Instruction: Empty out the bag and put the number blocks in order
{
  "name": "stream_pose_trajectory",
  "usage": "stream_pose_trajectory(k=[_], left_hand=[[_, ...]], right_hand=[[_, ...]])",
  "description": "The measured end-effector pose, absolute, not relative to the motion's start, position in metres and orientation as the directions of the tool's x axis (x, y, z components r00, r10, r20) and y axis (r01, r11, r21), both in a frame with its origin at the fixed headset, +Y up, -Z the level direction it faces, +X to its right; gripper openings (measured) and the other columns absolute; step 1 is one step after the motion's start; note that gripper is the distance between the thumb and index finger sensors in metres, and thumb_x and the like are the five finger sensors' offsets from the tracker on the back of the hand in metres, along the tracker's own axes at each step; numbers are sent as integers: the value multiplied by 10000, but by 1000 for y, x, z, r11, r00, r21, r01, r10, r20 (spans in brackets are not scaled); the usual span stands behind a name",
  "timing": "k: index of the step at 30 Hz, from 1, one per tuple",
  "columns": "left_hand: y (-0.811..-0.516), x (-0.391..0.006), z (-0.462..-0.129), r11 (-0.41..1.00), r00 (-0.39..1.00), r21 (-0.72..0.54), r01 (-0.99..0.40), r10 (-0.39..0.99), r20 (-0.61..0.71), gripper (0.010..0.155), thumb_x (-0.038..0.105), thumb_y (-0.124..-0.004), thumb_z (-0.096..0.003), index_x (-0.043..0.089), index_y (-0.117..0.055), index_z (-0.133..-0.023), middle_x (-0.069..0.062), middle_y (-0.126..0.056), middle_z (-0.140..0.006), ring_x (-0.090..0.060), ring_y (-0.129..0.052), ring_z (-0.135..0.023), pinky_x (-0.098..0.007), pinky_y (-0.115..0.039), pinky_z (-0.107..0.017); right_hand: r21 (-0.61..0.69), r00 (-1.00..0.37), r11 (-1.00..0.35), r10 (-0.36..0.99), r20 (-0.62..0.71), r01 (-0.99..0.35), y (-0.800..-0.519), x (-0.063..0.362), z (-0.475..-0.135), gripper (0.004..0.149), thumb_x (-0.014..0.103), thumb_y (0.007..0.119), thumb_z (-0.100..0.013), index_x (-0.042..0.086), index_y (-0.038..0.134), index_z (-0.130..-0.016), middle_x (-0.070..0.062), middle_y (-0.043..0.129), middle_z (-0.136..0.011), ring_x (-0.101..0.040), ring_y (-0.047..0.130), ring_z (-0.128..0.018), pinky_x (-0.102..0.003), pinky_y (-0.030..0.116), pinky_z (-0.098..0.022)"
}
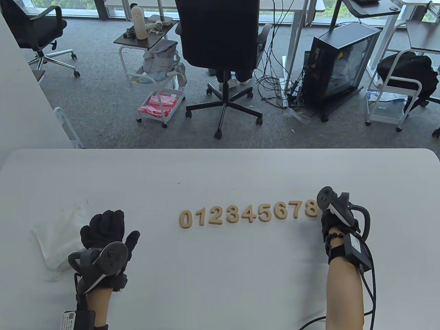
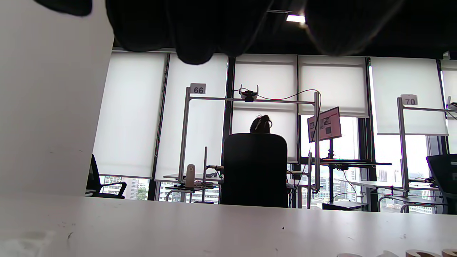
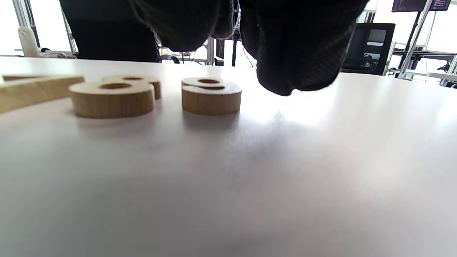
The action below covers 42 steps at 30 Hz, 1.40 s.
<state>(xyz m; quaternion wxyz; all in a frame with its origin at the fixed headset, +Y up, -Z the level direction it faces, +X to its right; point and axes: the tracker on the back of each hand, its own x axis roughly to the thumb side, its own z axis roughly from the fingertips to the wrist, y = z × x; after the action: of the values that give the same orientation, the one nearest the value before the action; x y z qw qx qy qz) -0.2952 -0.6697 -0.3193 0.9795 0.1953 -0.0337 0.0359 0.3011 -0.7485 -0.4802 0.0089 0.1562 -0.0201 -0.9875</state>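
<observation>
Wooden number blocks (image 1: pixel 249 215) lie in a row on the white table (image 1: pixel 220 172), reading 0 to 8 from left to right. My right hand (image 1: pixel 326 215) sits just right of the 8 (image 1: pixel 311 208); its tracker hides the fingers in the table view. In the right wrist view its fingers (image 3: pixel 292 67) hang just above the table and hold nothing, with the nearest block (image 3: pixel 210 94) slightly to their left. My left hand (image 1: pixel 106 228) rests flat at the left, fingers relaxed, beside the empty white bag (image 1: pixel 58 237). The left wrist view shows only block tops (image 2: pixel 417 253) low at the right.
Beyond the table's far edge stand a black office chair (image 1: pixel 220 51), a white trolley (image 1: pixel 158 89) and a computer case (image 1: pixel 338 65). A person sits in a chair (image 2: pixel 255 169) in the left wrist view.
</observation>
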Motion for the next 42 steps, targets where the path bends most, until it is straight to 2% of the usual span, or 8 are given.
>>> stream_pose_trajectory(k=[9, 17, 22, 26, 32, 34, 42], left_hand=[[-679, -272, -322, 965, 987, 252, -71, 31, 157, 776, 546, -702, -517, 61, -579, -1110, -297, -580, -1118, -642, -623, -988, -813, -496, -638], [-692, -249, -325, 995, 969, 95, -36, 12, 246, 837, 569, -682, -523, 58, -470, -1151, -318, -483, -1151, -708, -512, -1005, -827, -468, -636], [-703, -240, -330, 1000, 961, 9, 1, -3, 276, 906, 587, -666, -527, 51, -314, -1168, -345, -377, -1162, -751, -401, -995, -834, -435, -635], [-709, -236, -331, 1000, 956, -29, 8, 1, 292, 937, 597, -657, -528, 50, -244, -1166, -373, -286, -1155, -771, -320, -978, -839, -408, -633], [-716, -234, -334, 998, 955, -58, 33, -14, 297, 954, 605, -642, -532, 51, -187, -1160, -393, -191, -1138, -793, -245, -954, -849, -370, -626], [-717, -234, -335, 997, 955, -68, 32, -11, 295, 956, 606, -640, -532, 50, -180, -1159, -404, -186, -1132, -794, -246, -954, -850, -368, -625], [-717, -239, -335, 999, 960, -49, 7, 7, 281, 939, 602, -646, -529, 46, -234, -1163, -399, -220, -1137, -784, -278, -966, -848, -373, -626]], right_hand=[[-61, -976, -997, 49, -211, -37, -710, 283, -416, 597, 345, 718, -536, 125, 571, -1072, -247, 592, -1084, -457, 808, -903, -565, 768, -667], [-92, -994, -992, 94, -50, -89, -711, 233, -360, 618, 377, 723, -534, 129, 572, -1080, -254, 573, -1101, -510, 740, -937, -616, 715, -685], [-99, -990, -985, 135, 40, -139, -711, 199, -336, 616, 383, 723, -532, 135, 582, -1079, -264, 551, -1110, -529, 711, -949, -634, 693, -689], [-110, -985, -981, 149, 90, -159, -707, 180, -321, 630, 392, 722, -533, 140, 565, -1089, -274, 509, -1125, -549, 659, -969, -654, 657, -702], [-158, -992, -985, 50, 115, -68, -722, 171, -310, 673, 431, 724, -519, 160, 527, -1103, -257, 443, -1152, -570, 545, -1007, -683, 583, -718], [-120, -990, -991, 47, 130, -63, -725, 170, -309, 683, 433, 723, -517, 162, 507, -1106, -257, 415, -1155, -569, 514, -1016, -689, 560, -723], [-123, -991, -989, 72, 109, -85, -729, 178, -311, 682, 434, 721, -518, 162, 507, -1105, -260, 419, -1152, -567, 525, -1012, -686, 564, -720]])
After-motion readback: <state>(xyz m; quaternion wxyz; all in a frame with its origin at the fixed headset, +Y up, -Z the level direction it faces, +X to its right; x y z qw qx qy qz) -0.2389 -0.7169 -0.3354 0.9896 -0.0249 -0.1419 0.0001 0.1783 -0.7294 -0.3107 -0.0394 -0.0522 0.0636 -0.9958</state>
